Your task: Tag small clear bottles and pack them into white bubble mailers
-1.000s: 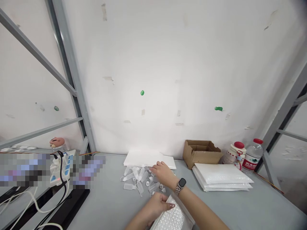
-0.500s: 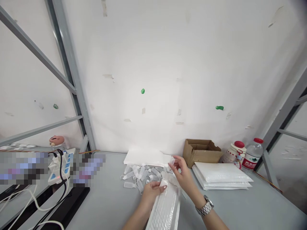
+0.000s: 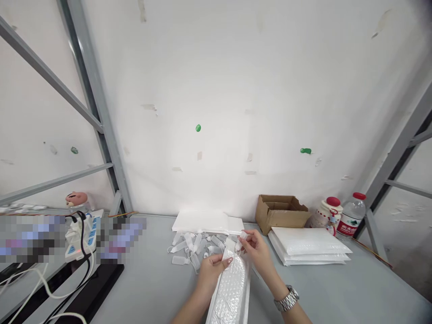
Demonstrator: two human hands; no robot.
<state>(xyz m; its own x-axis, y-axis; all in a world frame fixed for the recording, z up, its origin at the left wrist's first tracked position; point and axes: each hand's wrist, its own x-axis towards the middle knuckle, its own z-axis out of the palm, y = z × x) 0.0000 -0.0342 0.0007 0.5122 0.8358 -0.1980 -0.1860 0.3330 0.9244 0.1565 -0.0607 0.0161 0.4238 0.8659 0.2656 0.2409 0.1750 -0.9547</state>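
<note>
My left hand (image 3: 212, 272) pinches the upper left edge of a white bubble mailer (image 3: 231, 288), which slants down toward the bottom of the view. Between the thumb and fingers of my right hand (image 3: 257, 248) is a small translucent squeeze bottle (image 3: 240, 241), held at the mailer's top opening. How much of the bottle is inside the opening cannot be made out. Just left of the mailer lies a loose pile of similar small bottles (image 3: 181, 260), several with caps on thin loops. My left fingers partly cover the pile's near right side.
Behind the pile lie flat white sheets or packets (image 3: 200, 221). To the right are a stack of bubble mailers (image 3: 310, 245), an open cardboard box (image 3: 281, 219), a red-lidded jar (image 3: 327, 213) and a water bottle (image 3: 353, 216). A power strip (image 3: 86, 238) with cables stands left.
My right hand has lowered the small bottle slightly, closer to the mailer's opening. My left hand keeps its grip on the mailer. The whole view has shifted slightly.
</note>
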